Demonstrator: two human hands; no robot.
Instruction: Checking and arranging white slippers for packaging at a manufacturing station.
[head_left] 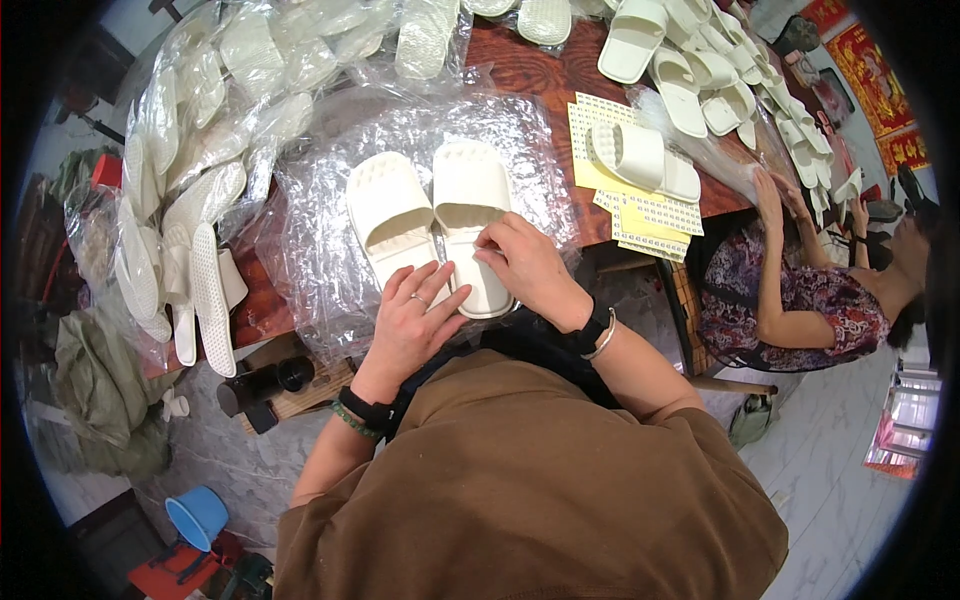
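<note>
Side by side in front of me lie two cream slide slippers, the left slipper [388, 195] and the right slipper [470, 178], toes away from me. They rest on clear plastic bags [315, 190]. My left hand [412, 315] is open, its fingers spread over the heel ends of both slippers. At the right slipper, my right hand [530, 262] has its fingers bent together over the footbed just behind the strap. Whatever its fingertips may hold is hidden. Yellow-backed sticker sheets [650, 225] lie right of the pair, with another cream slipper [640, 155] on top.
Bagged slippers [255, 50] are heaped along the left and far side of the reddish wooden table [590, 225]. Loose slippers [685, 90] pile up at the far right. A co-worker [800, 280] sits at the right, hands at the table. A blue bucket [197, 515] stands lower left.
</note>
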